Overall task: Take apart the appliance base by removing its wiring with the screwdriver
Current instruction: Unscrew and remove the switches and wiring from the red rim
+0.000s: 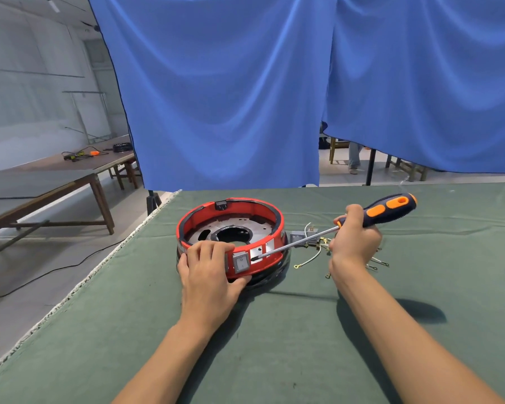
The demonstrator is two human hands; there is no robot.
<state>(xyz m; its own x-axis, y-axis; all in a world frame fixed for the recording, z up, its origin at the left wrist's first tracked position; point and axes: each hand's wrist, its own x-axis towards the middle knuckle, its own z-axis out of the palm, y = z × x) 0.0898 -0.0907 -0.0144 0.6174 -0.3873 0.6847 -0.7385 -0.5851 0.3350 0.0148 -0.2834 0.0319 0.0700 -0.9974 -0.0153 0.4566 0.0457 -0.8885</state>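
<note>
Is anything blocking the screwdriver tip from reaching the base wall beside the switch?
Nothing visible. The screwdriver, gripped by the right hand, already reaches the red base beside the grey switch; the left hand holds the base's near-left side.

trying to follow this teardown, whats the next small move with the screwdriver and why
Probably lever the tip behind the grey switch to pop it out. The screwdriver, held in the right hand, has its tip in the opening beside that switch in the red appliance base, which the left hand steadies.
</note>
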